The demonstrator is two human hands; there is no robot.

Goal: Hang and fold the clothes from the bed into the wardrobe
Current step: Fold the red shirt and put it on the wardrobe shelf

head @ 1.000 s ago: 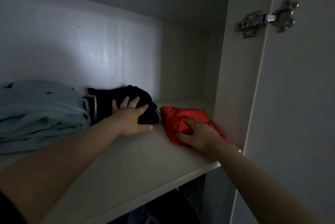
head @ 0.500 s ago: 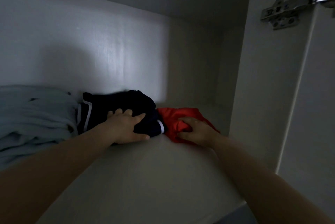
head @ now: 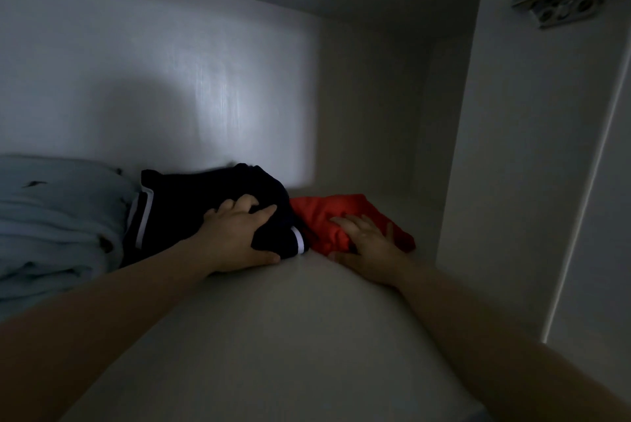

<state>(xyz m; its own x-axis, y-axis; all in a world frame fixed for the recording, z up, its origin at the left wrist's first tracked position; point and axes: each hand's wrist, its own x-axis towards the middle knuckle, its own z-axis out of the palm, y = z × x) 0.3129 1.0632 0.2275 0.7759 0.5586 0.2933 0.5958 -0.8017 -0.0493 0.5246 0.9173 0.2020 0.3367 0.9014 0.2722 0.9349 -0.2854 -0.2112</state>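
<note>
Wardrobe shelf, dimly lit, with three clothing items in a row along the back wall.

- **Left:** blue pile, pale blue fabric with small dark marks, stacked in several folded layers.
- **Centre:** navy garment, dark with a white stripe down its left side and a white band at its front right corner. It is bunched into a low mound and touches the blue pile on one side and the red garment on the other.
- **Right:** red garment, plain, folded low, near the side wall.

The left hand grips the navy garment's front. The right hand lies flat on the red garment.
</note>
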